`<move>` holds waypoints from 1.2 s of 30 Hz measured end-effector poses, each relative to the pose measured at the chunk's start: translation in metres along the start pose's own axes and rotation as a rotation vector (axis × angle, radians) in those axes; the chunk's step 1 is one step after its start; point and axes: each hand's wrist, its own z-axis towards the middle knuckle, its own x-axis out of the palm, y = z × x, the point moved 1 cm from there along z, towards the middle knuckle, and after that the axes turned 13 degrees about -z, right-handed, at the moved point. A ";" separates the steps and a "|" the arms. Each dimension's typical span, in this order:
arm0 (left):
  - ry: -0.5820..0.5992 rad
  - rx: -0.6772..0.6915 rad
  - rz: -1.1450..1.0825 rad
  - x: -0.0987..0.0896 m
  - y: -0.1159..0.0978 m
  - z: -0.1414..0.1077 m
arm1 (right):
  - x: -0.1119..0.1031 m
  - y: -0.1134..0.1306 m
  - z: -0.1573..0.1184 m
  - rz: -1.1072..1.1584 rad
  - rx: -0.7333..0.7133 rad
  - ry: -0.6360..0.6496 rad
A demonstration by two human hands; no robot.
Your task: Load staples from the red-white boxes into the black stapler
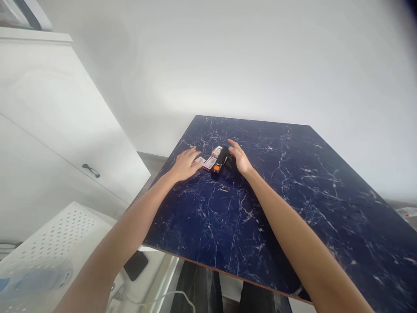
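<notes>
Left hand [185, 165]: you keep it open, empty, just beside the white-and-red cartons [210, 163] | Right hand [239, 158]: loosely curved, nothing gripped, beside the black case [220, 161] with orange patch | All lie on the navy marble board [270, 208] | Carton print too small to read

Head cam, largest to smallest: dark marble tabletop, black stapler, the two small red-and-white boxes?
1. Dark marble tabletop
2. Black stapler
3. Front red-and-white box and rear red-and-white box: too alike to rank.
</notes>
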 end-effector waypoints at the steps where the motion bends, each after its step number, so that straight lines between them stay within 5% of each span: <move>1: 0.041 0.018 -0.003 0.002 -0.004 -0.001 | 0.003 0.000 0.007 0.038 0.002 0.009; 6: 0.134 0.113 0.014 0.007 -0.017 -0.005 | 0.015 0.004 0.024 0.160 0.015 0.095; 13: 0.223 0.077 0.030 0.016 -0.015 -0.004 | 0.010 0.009 0.019 0.159 -0.022 0.098; 23: 0.150 0.176 0.059 0.009 -0.014 -0.003 | 0.007 0.018 0.012 0.063 0.001 0.058; 28: 0.259 0.185 0.007 0.012 -0.031 -0.013 | 0.003 0.020 0.003 0.056 -0.008 0.048; 31: 0.310 0.212 -0.023 0.023 -0.053 -0.023 | -0.020 0.018 -0.022 0.001 -0.027 0.082; 36: 0.387 0.351 -0.196 0.045 -0.105 -0.032 | -0.102 0.002 -0.107 -0.239 -0.187 0.201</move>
